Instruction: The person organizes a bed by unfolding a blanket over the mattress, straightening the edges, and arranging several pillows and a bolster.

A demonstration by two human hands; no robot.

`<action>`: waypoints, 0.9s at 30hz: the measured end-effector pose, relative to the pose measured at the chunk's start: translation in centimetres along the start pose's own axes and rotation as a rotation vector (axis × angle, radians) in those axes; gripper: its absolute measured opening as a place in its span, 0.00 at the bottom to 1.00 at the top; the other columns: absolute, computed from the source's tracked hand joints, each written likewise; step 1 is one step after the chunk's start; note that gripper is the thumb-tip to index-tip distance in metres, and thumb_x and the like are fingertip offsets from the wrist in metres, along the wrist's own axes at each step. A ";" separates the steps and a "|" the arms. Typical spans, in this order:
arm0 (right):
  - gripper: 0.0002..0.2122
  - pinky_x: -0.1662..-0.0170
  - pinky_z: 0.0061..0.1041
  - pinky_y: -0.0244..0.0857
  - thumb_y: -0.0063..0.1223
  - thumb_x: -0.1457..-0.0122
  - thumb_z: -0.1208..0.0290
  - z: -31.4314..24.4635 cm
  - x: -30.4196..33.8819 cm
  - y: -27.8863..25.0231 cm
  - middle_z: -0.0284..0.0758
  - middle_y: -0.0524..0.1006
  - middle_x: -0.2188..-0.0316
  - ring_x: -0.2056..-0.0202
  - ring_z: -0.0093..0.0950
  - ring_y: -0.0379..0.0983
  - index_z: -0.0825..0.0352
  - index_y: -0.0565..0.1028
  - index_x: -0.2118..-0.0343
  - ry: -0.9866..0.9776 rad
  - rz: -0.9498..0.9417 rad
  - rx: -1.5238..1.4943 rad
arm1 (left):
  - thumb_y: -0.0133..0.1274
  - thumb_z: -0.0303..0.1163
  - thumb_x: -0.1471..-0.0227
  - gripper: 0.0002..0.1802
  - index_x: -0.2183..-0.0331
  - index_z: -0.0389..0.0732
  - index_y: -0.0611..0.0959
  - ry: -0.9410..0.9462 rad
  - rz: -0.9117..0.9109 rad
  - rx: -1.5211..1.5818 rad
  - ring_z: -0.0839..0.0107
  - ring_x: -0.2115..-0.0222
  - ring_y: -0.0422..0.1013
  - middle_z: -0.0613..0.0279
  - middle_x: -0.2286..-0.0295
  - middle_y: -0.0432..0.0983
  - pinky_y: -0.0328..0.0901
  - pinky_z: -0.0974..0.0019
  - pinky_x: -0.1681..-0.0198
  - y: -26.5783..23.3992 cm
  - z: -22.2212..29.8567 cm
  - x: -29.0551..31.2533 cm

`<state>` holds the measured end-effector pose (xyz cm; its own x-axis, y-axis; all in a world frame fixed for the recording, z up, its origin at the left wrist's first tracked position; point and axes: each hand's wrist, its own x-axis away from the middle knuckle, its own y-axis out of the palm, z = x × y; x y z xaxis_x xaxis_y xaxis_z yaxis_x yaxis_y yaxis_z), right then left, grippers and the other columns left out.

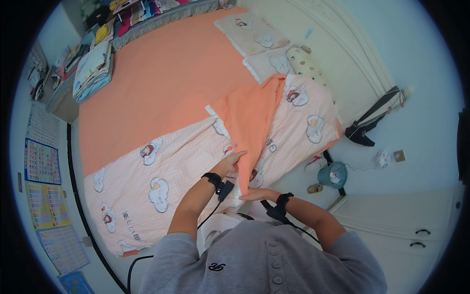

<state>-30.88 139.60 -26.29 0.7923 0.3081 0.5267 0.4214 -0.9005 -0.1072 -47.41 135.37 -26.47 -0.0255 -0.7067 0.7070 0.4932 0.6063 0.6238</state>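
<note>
Lengthwise, the quilt flap (250, 120) points toward the person (245, 259), left hand (229, 163) and right hand (258, 194) closed on it.

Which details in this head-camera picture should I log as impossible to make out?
All in the head view:
Finger placement of the left hand and right hand at the quilt: too small.
Orange sheet beneath the quilt: hidden by it.
Lowest wall chart: cut off by the dark rim.
Contents of the teal bin: too small to identify.

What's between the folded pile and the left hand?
In the head view, orange sheet lies nearest the folded pile, then pink patterned quilt up to the left hand.
</note>
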 end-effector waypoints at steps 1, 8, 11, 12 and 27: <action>0.15 0.61 0.20 0.55 0.40 0.52 0.67 -0.5 0.8 -1.6 0.36 0.67 0.69 0.68 0.23 0.61 0.74 0.63 0.65 0.018 -0.182 -0.026 | 0.49 0.41 0.62 0.24 0.64 0.36 0.67 0.048 0.061 -0.010 0.68 0.68 0.64 0.58 0.67 0.66 0.61 0.67 0.68 1.2 1.0 -0.9; 0.22 0.57 0.30 0.53 0.36 0.50 0.55 6.3 9.2 -16.8 0.35 0.61 0.57 0.57 0.26 0.58 0.64 0.57 0.56 0.018 0.166 -0.884 | 0.42 0.32 0.61 0.16 0.67 0.35 0.69 0.865 0.296 -0.835 0.68 0.74 0.66 0.57 0.75 0.69 0.60 0.70 0.71 17.2 4.7 -0.5; 0.24 0.55 0.33 0.52 0.34 0.52 0.49 8.9 13.0 -22.3 0.32 0.60 0.56 0.57 0.27 0.59 0.59 0.55 0.54 -0.107 0.072 -1.532 | 0.41 0.32 0.60 0.17 0.64 0.38 0.69 0.890 0.078 -1.557 0.56 0.69 0.64 0.49 0.69 0.66 0.59 0.64 0.65 20.0 -2.0 -0.4; 0.24 0.55 0.33 0.52 0.34 0.52 0.49 8.1 13.5 -23.3 0.32 0.60 0.56 0.57 0.27 0.59 0.59 0.55 0.54 -0.096 0.049 -1.539 | 0.42 0.32 0.61 0.19 0.63 0.38 0.68 0.767 -0.015 -1.582 0.56 0.67 0.63 0.49 0.68 0.66 0.58 0.63 0.64 19.6 -4.8 -0.9; 0.13 0.61 0.22 0.60 0.40 0.52 0.70 8.4 10.1 -22.0 0.36 0.67 0.65 0.64 0.25 0.65 0.69 0.63 0.63 0.015 0.090 -1.312 | 0.43 0.60 0.66 0.33 0.62 0.45 0.65 0.169 0.397 0.119 0.70 0.63 0.58 0.64 0.65 0.61 0.52 0.65 0.61 12.4 -3.6 -11.2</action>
<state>-28.45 165.05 -25.70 0.7863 0.2358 0.5711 -0.3783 -0.5470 0.7467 -37.87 149.44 -27.87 0.2928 -0.4544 0.8413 0.3324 0.8734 0.3560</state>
